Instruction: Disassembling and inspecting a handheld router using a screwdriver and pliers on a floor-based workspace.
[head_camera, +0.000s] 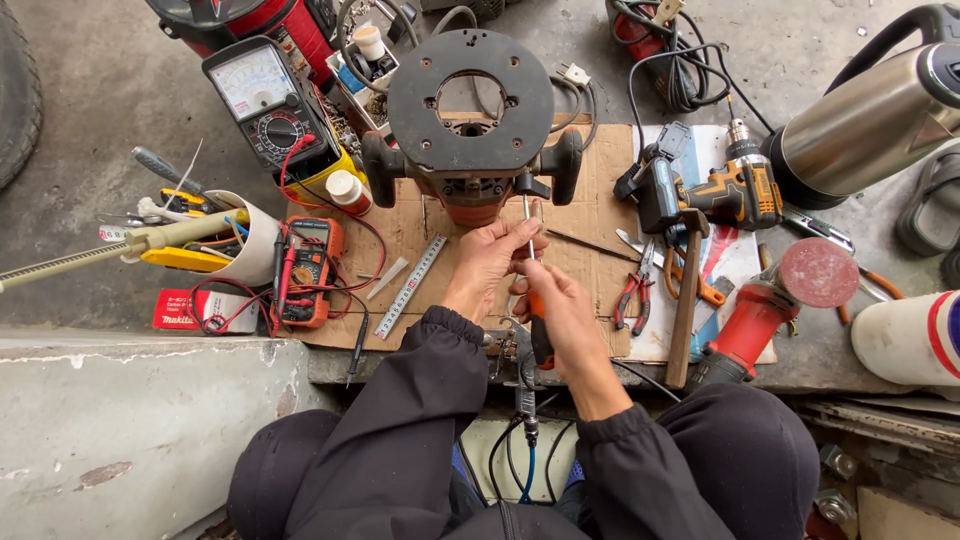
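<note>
An upturned router (470, 130) with a round black base plate and two side knobs stands on a sheet of cardboard (590, 215). My right hand (565, 315) grips the orange-and-black handle of a screwdriver (529, 230) whose thin shaft points up into the router's red body. My left hand (490, 260) pinches the shaft near its middle, fingertips just below the router. Both arms wear dark sleeves.
Left: an analog meter (262, 100), an orange multimeter (308, 270) with red leads, a white tub of tools (250, 235), a steel ruler (410, 285). Right: a cordless drill (715, 195), hammer (685, 300), pliers (635, 290), a red angle grinder (770, 300), a steel kettle (880, 115).
</note>
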